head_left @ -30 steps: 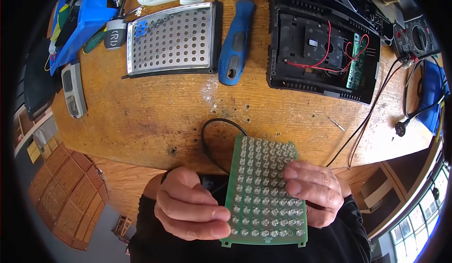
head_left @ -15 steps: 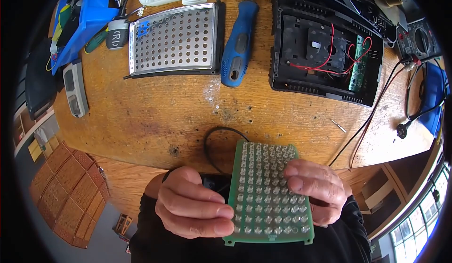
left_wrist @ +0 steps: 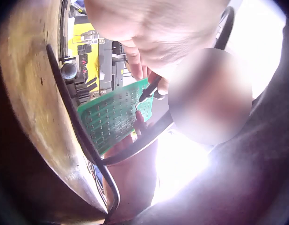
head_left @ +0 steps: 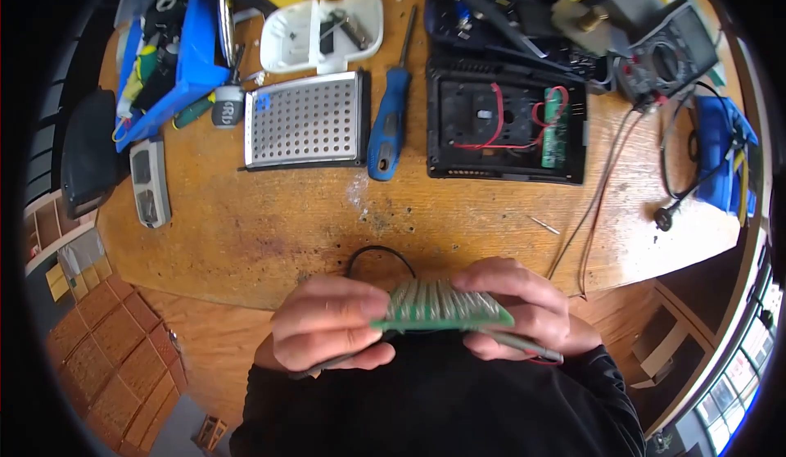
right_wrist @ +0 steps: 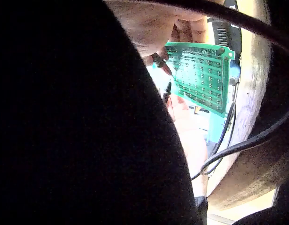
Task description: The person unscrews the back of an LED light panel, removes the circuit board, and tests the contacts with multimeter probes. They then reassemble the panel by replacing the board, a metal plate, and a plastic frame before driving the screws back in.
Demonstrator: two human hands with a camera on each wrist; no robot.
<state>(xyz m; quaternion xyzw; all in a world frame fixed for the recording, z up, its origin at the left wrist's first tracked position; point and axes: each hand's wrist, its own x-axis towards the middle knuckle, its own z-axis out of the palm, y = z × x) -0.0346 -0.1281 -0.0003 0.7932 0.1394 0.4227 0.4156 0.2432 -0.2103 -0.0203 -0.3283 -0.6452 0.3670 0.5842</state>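
Note:
A green LED circuit board (head_left: 444,319) is tilted nearly edge-on above my lap, its clear LEDs facing away over the bench. My left hand (head_left: 327,318) grips its left edge and also holds a black test probe (left_wrist: 149,91). On the right edge, fingers of my right hand (head_left: 524,303) hold the board, with a red-marked test probe (head_left: 526,345) in the same hand. Both wrist views show the board's soldered underside (right_wrist: 198,77), where the two probe tips come close together at the solder joints.
Across the bench lie a perforated metal panel (head_left: 303,125), a blue-handled screwdriver (head_left: 387,129) and an open black housing (head_left: 475,121) with red wires. A multimeter (head_left: 667,60) sits back right, its leads (head_left: 602,187) trailing forward. Small parts fill a white tray (head_left: 291,39).
The board has tipped from showing its LED face to nearly edge-on. Both hands have turned with it, bringing the probes into sight. The head view has shifted, showing more of the bench's back.

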